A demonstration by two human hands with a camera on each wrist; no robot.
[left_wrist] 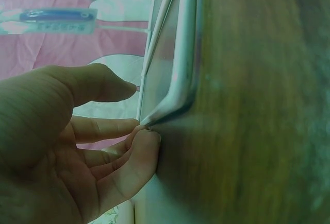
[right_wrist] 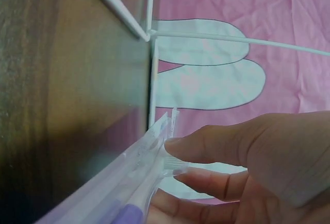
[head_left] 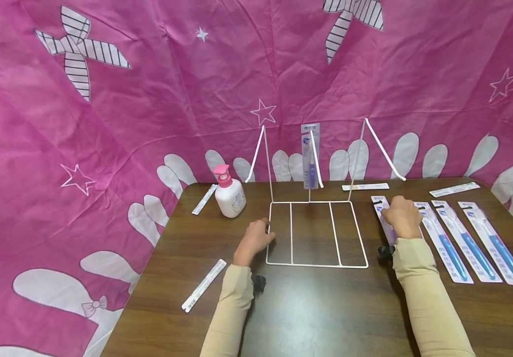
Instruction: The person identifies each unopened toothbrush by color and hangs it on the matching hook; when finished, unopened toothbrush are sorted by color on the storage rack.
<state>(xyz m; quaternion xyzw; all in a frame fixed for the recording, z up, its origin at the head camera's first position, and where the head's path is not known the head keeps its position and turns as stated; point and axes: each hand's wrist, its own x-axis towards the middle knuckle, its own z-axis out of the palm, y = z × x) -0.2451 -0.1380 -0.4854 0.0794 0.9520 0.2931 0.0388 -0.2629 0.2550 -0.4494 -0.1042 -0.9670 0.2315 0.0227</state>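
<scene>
My right hand (head_left: 401, 216) pinches a packaged purple toothbrush (head_left: 381, 203) near its top end, thumb on one face; the right wrist view shows the clear pack (right_wrist: 135, 170) slanting down from the fingers. My left hand (head_left: 255, 239) rests at the left side of a white wire display rack (head_left: 316, 266). In the left wrist view its fingertips touch the rack's base wire (left_wrist: 181, 74), while the thumb stands apart from it. From the rack's middle hook hangs another packaged purple toothbrush (head_left: 310, 163); the two outer hooks carry nothing.
Several packaged blue toothbrushes (head_left: 454, 248) lie to the right of my right hand. Behind the left hand stands a white pump bottle (head_left: 231, 199) with a pink top. Narrow white packets (head_left: 204, 286) lie about the wooden table (head_left: 314, 312). A pink curtain (head_left: 149, 99) hangs behind.
</scene>
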